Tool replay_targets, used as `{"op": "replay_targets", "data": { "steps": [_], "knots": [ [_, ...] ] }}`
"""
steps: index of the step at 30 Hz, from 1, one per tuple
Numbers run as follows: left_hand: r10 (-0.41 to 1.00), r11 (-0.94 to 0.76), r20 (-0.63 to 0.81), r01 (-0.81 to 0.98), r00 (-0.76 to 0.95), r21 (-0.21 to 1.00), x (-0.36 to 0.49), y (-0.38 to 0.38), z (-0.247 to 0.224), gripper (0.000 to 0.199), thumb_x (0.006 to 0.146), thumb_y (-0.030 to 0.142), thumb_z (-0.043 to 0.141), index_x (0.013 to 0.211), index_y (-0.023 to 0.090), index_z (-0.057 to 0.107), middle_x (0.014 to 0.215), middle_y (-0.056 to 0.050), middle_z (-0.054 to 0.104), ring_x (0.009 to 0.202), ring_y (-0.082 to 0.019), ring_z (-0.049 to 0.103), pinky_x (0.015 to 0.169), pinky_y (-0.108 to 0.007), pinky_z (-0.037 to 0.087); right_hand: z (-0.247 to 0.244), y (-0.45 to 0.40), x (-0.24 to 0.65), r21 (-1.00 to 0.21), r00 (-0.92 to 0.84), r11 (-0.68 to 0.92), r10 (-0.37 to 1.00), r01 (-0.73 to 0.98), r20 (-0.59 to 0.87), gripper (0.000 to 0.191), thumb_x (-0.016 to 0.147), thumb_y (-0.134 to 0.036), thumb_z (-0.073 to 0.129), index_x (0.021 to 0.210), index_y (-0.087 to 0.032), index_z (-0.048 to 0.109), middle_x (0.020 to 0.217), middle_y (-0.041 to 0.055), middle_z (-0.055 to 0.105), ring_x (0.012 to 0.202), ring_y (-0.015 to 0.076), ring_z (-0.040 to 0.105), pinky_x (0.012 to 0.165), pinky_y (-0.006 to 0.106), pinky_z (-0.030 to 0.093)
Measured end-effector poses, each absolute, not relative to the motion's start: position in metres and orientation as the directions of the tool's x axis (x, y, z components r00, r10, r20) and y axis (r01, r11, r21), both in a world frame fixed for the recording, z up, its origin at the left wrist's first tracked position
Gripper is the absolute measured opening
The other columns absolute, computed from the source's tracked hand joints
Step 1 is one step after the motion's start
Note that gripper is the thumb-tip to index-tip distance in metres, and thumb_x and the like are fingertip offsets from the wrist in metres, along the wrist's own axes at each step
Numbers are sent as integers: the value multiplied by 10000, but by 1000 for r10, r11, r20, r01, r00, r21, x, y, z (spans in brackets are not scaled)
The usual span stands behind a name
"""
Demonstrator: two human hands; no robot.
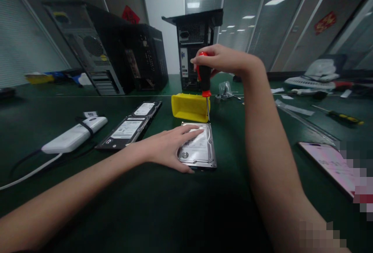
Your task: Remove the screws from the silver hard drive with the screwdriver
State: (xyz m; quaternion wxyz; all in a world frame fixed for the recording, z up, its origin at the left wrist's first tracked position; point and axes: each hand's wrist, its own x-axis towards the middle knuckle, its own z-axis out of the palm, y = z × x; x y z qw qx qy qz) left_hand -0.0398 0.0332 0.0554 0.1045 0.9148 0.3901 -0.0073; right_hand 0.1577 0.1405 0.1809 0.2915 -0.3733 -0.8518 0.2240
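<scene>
Your left hand (171, 142) lies over the left part of a silver hard drive (201, 154), which sits label up on the dark green tabletop (186, 214) directly before you. Its fingers extend across the label; the thumb stands apart from them, at the drive's near edge. Your right hand (220, 57) is raised beyond the drive, its fingers clamped around the handle of a red-and-black screwdriver (205, 76). The shaft points down, nearly vertical, in front of the right end of a yellow bin (189, 107). The tip is at the drive's far right corner; whether it makes contact, you cannot tell from this view. To your left, note two further drives (128, 129) and a white power strip (72, 136); to your right, a phone (329, 163).
</scene>
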Motion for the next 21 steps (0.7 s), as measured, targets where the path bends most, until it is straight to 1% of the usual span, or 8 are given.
{"op": "replay_targets", "data": {
  "steps": [4, 8, 12, 17, 21],
  "knots": [
    [735, -651, -80, 734, 673, 194, -38, 29, 48, 1027, 784, 666, 626, 1573, 269, 103, 1651, -93, 128, 1442, -366, 299, 1104, -534, 387, 180, 143, 158, -612, -540, 609, 776, 506, 326, 176, 919, -326, 594, 857, -162, 609, 839, 36, 649, 693, 108, 598, 595, 190, 500],
    [765, -626, -67, 764, 641, 155, -31, 22, 44, 1003, 800, 664, 606, 1574, 256, 113, 1653, -101, 129, 1454, -362, 286, 1091, -539, 405, 180, 146, 159, -606, -542, 616, 771, 503, 334, 182, 920, -339, 589, 877, -165, 618, 860, 44, 662, 715, 124, 620, 607, 216, 524],
    [797, -596, -31, 794, 603, 117, -23, 15, 39, 952, 820, 669, 576, 1567, 243, 167, 1645, -105, 170, 1466, -360, 272, 1054, -542, 450, 179, 148, 159, -628, -542, 611, 771, 483, 334, 187, 937, -329, 570, 907, -150, 617, 880, 53, 670, 716, 120, 630, 616, 226, 529],
    [835, -547, 8, 829, 550, 111, -8, 8, 34, 919, 848, 675, 534, 1557, 175, 229, 1625, -113, 238, 1476, -374, 244, 1060, -563, 446, 178, 148, 159, -610, -550, 619, 767, 495, 331, 209, 948, -356, 555, 942, -154, 606, 898, 55, 662, 735, 122, 633, 632, 232, 548],
    [848, -528, 9, 842, 530, 108, -1, 6, 35, 919, 848, 663, 545, 1551, 149, 252, 1622, -100, 249, 1478, -375, 240, 1085, -558, 429, 177, 152, 160, -613, -515, 598, 789, 516, 335, 211, 943, -365, 561, 970, -158, 594, 938, 64, 666, 751, 125, 635, 596, 216, 549]
  ]
}}
